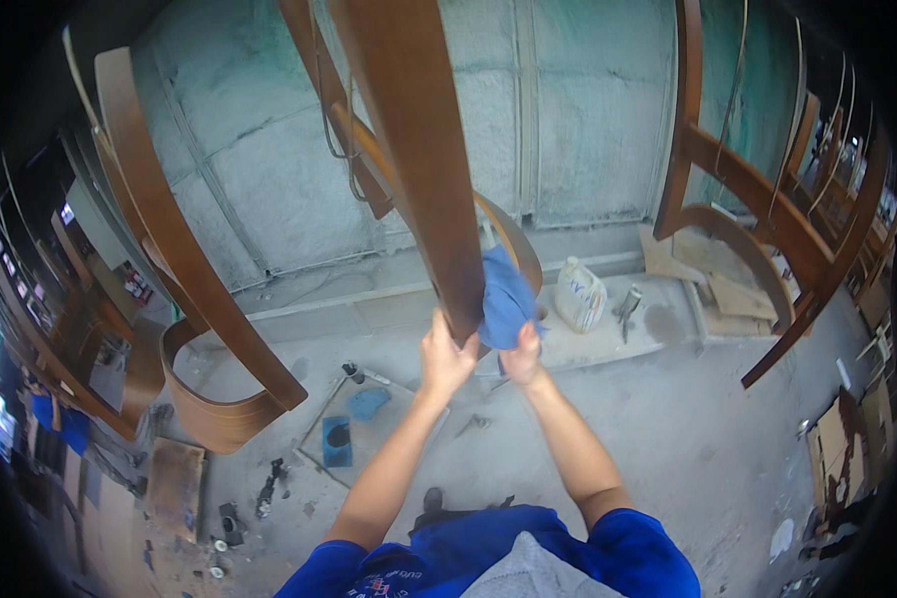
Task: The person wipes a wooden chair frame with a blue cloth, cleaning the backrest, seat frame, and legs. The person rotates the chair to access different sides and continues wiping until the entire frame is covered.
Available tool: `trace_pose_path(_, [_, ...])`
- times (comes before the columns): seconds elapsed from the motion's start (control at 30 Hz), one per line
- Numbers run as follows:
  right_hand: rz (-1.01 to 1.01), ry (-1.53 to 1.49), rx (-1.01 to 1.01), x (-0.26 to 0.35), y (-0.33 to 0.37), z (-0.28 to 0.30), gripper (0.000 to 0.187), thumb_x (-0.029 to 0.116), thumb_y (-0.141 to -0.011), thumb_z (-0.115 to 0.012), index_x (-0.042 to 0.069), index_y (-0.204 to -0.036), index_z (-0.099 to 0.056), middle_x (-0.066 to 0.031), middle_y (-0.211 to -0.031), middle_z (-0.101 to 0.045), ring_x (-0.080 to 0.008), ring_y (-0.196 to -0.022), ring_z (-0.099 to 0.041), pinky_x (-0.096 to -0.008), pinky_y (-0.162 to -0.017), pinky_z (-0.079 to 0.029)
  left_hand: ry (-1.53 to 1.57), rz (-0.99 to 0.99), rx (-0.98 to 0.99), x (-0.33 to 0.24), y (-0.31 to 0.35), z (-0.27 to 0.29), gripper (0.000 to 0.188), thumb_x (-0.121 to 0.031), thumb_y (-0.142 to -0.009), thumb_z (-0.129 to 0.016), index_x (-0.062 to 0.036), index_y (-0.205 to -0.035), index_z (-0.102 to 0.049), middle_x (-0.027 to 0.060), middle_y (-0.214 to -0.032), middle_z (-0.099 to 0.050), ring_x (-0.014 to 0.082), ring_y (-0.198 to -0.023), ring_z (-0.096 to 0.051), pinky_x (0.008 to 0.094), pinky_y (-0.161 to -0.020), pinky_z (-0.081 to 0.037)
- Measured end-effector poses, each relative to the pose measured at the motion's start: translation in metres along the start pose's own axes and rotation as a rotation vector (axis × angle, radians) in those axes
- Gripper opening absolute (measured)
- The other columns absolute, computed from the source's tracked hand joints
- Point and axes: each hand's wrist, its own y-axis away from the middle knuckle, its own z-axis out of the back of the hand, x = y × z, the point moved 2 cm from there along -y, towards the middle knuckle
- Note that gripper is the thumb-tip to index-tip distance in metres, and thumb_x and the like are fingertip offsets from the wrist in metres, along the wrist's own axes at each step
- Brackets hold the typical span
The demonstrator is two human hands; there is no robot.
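The left grip point(447, 361) curls about the lower end of a hanging brown wooden frame point(419, 149) (some fingertips are hidden there); the right grip point(521, 359) pinches a blue cloth point(508, 299) against that end's right side. The frame's top is cut off. Writing marks the white jug point(579, 296) and blue shirt point(439, 553).

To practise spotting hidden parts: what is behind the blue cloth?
Past the blue cloth, a curved wooden band partly shows behind it; whatever the cloth covers cannot be seen.
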Motion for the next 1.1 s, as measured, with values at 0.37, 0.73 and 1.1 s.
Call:
trace_pose_path(0.37, [0.189, 0.004, 0.047, 0.132, -0.063, -0.043, 0.105, 0.046, -0.083, -0.093, -0.007, -0.156, -0.041, -0.0232, -0.157, -0.049, -0.0329, -0.145, -0.050, -0.0431, -0.120, -0.042, 0.142, -0.019, 0.095, 0.002, 0.029, 0.019, 0.060, -0.010, -0.084, -0.090, 0.0039, -0.132, -0.057, 0.0183, -0.104, -0.080, 0.0286, -0.099, -0.079, 0.0387, -0.084, -0.061])
trace_pose_path(0.73, [-0.298, -0.091, 0.664, 0.104, -0.034, -0.060, 0.081, 0.056, -0.072, -0.098, -0.006, -0.117, -0.073, -0.0145, -0.111, -0.076, -0.0216, -0.099, -0.070, -0.0358, -0.092, -0.057, 0.101, 0.148, 0.242, 0.048, 0.097, 0.056, 0.038, -0.014, -0.080, -0.089, 0.0064, -0.108, -0.071, 0.0126, -0.102, -0.076, 0.0239, -0.099, -0.074, 0.0384, -0.086, -0.058])
trace_pose_path(1.1, [-0.851, -0.132, 1.255, 0.067, 0.002, -0.086, 0.112, 0.064, -0.085, -0.084, -0.001, -0.164, -0.039, -0.0234, -0.167, -0.042, -0.0319, -0.157, -0.036, -0.0454, -0.128, -0.030, -0.195, 0.525, 0.539, 0.070, 0.125, 0.098, 0.052, -0.022, -0.087, -0.085, 0.0013, -0.131, -0.069, 0.0184, -0.112, -0.078, 0.0259, -0.109, -0.076, 0.0413, -0.085, -0.059])
